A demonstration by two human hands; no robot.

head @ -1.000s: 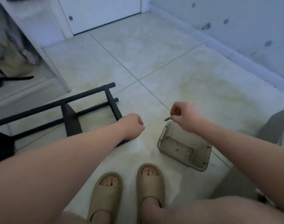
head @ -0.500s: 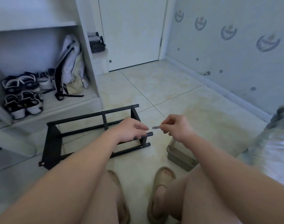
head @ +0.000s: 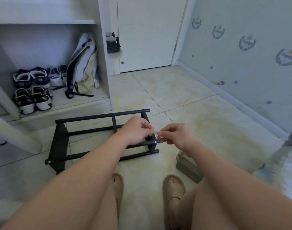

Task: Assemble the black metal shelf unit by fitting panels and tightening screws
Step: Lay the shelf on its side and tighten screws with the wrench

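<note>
The black metal shelf frame (head: 85, 118) lies on its side on the tiled floor ahead of my feet. Its near right tube end (head: 155, 142) shows a small silver screw hole. Just above that end, both hands meet on a small silver screw (head: 156, 133). My right hand (head: 176, 136) pinches it from the right. My left hand (head: 138, 130) holds its other end with curled fingers, the palm partly covering the frame's right end panel.
A grey plastic parts box (head: 188, 168) sits on the floor under my right forearm. A shoe cabinet with sandals (head: 32, 90) and a backpack (head: 83, 67) stands at the left. A white door (head: 147, 34) and a wall close the back and right.
The view has lifted from the floor to the room. My hands have come together over the frame's right end, and the left hand now also holds the screw that the right hand carried.
</note>
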